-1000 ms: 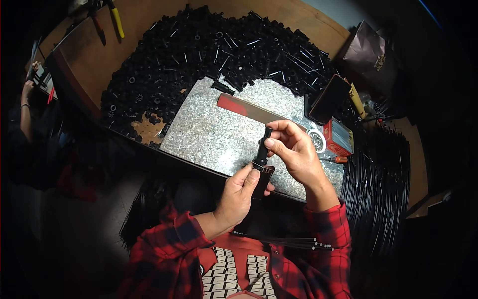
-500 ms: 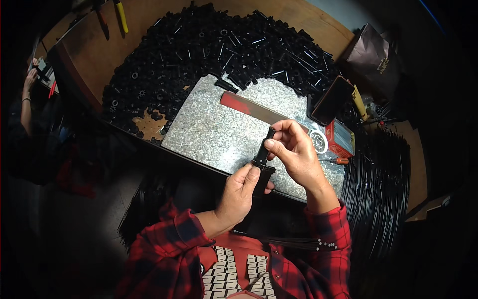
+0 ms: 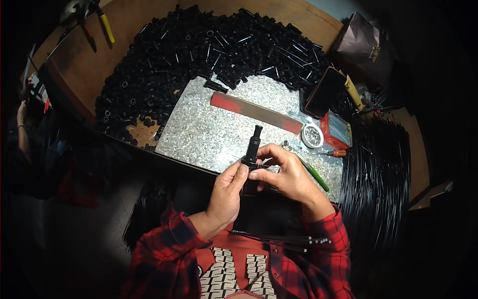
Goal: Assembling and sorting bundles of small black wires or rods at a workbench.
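Note:
A black plastic tubular part [image 3: 253, 144] with a narrow tip and a wider toothed collar stands roughly upright between my hands, over the near edge of the stone-patterned board [image 3: 199, 124]. My left hand [image 3: 225, 197] is closed around its lower end, the thumb against the collar. With bent fingers my right hand [image 3: 289, 174] pinches at the collar from the right side. Fine wire seems to stick out from the collar on both sides; its ends are hard to make out. My right fingertips partly hide the lower part of the tube.
A huge heap of black plastic parts [image 3: 164, 65] surrounds the board. On it lie a red-and-grey bar [image 3: 254, 112], a white round dish [image 3: 312, 135], a green stick [image 3: 316, 174] and an orange-handled screwdriver [image 3: 338, 153]. A phone [image 3: 324, 93], a red box [image 3: 326, 129] and black rods [image 3: 373, 169] are at right.
My right hand has moved from the tube's tip down to its collar, so the tip now shows free. The green stick has come into sight beside my right hand. The whole view has shifted slightly.

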`<action>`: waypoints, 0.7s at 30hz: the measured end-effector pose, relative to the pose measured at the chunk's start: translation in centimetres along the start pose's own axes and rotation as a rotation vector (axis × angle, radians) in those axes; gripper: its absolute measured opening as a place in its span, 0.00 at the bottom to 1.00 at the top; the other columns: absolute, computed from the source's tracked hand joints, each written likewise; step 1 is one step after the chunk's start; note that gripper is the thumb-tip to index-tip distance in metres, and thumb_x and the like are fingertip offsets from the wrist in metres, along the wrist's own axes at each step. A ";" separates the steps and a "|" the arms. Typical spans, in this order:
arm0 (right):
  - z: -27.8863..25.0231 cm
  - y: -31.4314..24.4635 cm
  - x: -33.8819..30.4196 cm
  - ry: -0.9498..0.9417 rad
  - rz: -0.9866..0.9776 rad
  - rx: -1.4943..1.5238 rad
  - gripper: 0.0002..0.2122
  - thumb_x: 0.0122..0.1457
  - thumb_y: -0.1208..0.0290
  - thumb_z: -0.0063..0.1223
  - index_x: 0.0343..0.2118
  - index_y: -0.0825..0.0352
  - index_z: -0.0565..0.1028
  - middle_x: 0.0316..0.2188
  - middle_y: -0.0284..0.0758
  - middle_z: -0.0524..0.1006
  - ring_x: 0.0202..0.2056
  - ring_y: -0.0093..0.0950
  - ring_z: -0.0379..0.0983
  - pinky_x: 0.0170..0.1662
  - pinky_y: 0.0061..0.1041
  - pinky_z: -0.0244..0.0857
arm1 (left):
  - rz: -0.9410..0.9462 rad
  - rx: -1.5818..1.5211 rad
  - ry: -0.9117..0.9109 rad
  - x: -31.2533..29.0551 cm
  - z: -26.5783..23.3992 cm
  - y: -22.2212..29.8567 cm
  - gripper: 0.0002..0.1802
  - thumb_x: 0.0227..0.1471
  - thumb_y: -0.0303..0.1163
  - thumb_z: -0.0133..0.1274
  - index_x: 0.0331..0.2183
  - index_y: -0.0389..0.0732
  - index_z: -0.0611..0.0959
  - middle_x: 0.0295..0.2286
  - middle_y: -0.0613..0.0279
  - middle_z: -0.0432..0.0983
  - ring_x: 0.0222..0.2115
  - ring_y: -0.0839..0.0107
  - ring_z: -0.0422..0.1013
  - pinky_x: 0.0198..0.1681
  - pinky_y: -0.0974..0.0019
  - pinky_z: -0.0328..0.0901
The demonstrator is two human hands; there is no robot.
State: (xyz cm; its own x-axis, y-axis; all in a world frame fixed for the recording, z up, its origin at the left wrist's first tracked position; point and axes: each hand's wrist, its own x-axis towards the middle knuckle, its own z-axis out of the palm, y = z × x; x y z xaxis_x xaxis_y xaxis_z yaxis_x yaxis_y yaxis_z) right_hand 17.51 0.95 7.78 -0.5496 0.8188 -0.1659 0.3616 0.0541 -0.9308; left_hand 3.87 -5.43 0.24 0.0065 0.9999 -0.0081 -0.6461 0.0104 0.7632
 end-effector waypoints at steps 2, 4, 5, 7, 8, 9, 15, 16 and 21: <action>-0.2 0.1 0.0 -0.005 -0.023 0.071 0.13 0.50 0.78 0.61 0.37 0.70 0.69 0.32 0.32 0.70 0.23 0.22 0.73 0.24 0.19 0.70 | -0.062 -0.094 -0.053 -0.1 0.1 0.3 0.18 0.64 0.35 0.38 0.47 0.33 0.74 0.40 0.63 0.72 0.38 0.78 0.68 0.39 0.73 0.66; -0.4 -0.1 0.0 -0.060 0.052 0.199 0.13 0.50 0.79 0.61 0.37 0.70 0.68 0.32 0.32 0.69 0.24 0.22 0.74 0.24 0.19 0.71 | -0.058 -0.062 -0.071 -0.1 -0.2 0.3 0.18 0.63 0.35 0.38 0.47 0.33 0.73 0.40 0.63 0.72 0.39 0.78 0.68 0.39 0.73 0.67; -0.4 0.0 0.0 -0.058 0.051 0.202 0.13 0.50 0.79 0.61 0.37 0.70 0.68 0.32 0.32 0.69 0.24 0.22 0.74 0.24 0.19 0.71 | -0.053 -0.038 -0.085 -0.1 -0.3 0.2 0.18 0.63 0.35 0.39 0.48 0.33 0.73 0.41 0.63 0.72 0.39 0.78 0.68 0.39 0.72 0.67; -0.3 0.1 0.1 -0.054 -0.001 0.187 0.14 0.50 0.81 0.60 0.37 0.69 0.67 0.33 0.32 0.69 0.25 0.22 0.74 0.24 0.19 0.71 | -0.058 -0.054 -0.077 -0.1 -0.2 0.2 0.18 0.63 0.35 0.40 0.49 0.33 0.73 0.41 0.63 0.72 0.40 0.78 0.68 0.40 0.72 0.66; -0.3 0.1 0.1 -0.053 -0.002 0.189 0.14 0.50 0.81 0.60 0.37 0.69 0.67 0.33 0.32 0.69 0.25 0.22 0.74 0.24 0.19 0.71 | -0.061 -0.073 -0.069 -0.2 -0.1 0.2 0.19 0.62 0.35 0.41 0.50 0.34 0.72 0.42 0.63 0.72 0.41 0.77 0.67 0.41 0.72 0.66; -0.3 0.0 0.1 -0.055 -0.026 0.139 0.14 0.50 0.81 0.60 0.37 0.69 0.67 0.33 0.32 0.68 0.25 0.21 0.74 0.24 0.19 0.71 | -0.062 -0.071 -0.069 -0.1 -0.2 0.2 0.19 0.62 0.35 0.41 0.50 0.34 0.72 0.42 0.63 0.72 0.41 0.77 0.67 0.41 0.72 0.66; -0.8 -0.3 0.4 -0.093 -0.045 0.064 0.14 0.50 0.82 0.60 0.36 0.70 0.67 0.33 0.32 0.69 0.25 0.22 0.74 0.25 0.18 0.71 | -0.069 -0.061 -0.039 0.1 -0.1 0.2 0.20 0.63 0.36 0.39 0.51 0.34 0.70 0.42 0.62 0.72 0.38 0.76 0.69 0.37 0.68 0.67; -0.8 -0.2 0.4 -0.093 -0.041 0.052 0.14 0.50 0.82 0.60 0.36 0.70 0.67 0.33 0.32 0.69 0.25 0.22 0.74 0.25 0.18 0.71 | -0.073 -0.081 -0.043 0.1 -0.1 0.3 0.19 0.62 0.35 0.41 0.50 0.35 0.72 0.42 0.64 0.72 0.40 0.77 0.68 0.40 0.70 0.65; -0.6 -0.3 0.6 -0.110 -0.004 0.117 0.12 0.50 0.82 0.60 0.35 0.70 0.67 0.31 0.32 0.69 0.24 0.23 0.75 0.25 0.18 0.71 | -0.085 -0.104 -0.064 -0.1 -0.5 0.1 0.17 0.62 0.35 0.41 0.47 0.35 0.75 0.40 0.65 0.73 0.39 0.79 0.67 0.42 0.73 0.64</action>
State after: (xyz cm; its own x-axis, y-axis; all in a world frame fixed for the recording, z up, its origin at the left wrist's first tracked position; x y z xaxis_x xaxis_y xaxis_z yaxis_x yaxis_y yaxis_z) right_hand 17.48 1.73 8.18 -0.6323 0.7509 -0.1905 0.2723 -0.0147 -0.9621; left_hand 3.43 -5.50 -0.04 0.1107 0.9935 -0.0263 -0.7164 0.0981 0.6907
